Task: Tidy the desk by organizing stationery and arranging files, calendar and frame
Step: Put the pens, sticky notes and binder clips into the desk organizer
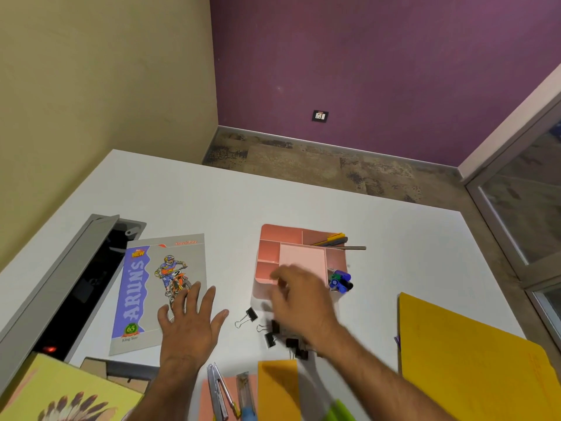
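A pink desk organiser (274, 238) with several compartments stands mid-table; pens (334, 239) lie across its far corner and blue markers (341, 280) stick out at its right. My right hand (300, 299) hovers blurred over its near edge, fingers curled; whether it holds anything I cannot tell. Several black binder clips (252, 315) lie scattered on the table just below that hand. My left hand (189, 323) rests flat with fingers spread on the lower right corner of a notebook (145, 278) with a motocross cover.
An open cable tray (76, 268) runs along the table's left side. A yellow file (473, 357) lies at the right, an orange folder (277, 390) near the front. Metal dividers (217, 393), a cutter (244, 393) and a yellow feather picture (45, 390) sit at the front edge.
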### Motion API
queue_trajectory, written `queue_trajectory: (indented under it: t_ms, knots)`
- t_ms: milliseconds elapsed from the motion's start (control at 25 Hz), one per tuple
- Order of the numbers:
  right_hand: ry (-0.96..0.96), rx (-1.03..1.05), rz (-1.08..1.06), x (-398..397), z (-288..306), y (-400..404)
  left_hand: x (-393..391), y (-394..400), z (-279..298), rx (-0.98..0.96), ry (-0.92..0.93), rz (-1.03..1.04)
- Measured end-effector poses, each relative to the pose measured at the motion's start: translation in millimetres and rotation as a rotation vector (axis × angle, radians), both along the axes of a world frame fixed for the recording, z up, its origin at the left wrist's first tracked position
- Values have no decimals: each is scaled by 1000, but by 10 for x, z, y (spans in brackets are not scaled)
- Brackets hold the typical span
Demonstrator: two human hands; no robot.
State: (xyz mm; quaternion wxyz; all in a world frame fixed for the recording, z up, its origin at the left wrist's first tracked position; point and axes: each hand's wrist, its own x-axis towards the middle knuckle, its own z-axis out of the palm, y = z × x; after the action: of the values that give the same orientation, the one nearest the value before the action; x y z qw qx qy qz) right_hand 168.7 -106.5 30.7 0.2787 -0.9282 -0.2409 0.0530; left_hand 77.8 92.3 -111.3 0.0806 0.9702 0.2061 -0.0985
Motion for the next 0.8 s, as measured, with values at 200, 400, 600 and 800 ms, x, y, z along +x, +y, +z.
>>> queue_trajectory:
  t_ms: [200, 400, 600, 800]
  knots:
    - [449, -267, 47, -919, -565, 163, 24, 3, -13, 21, -15, 13]
    - [469, -346, -26, -1130, -715, 180, 29, -25, 44, -19, -30, 23]
    - [480, -324, -14, -1012, -746, 197, -33, -27, 152, -191, -175, 30]
    - [736, 475, -548, -707, -478, 193, -59, -301, 530, -821, -566, -87]
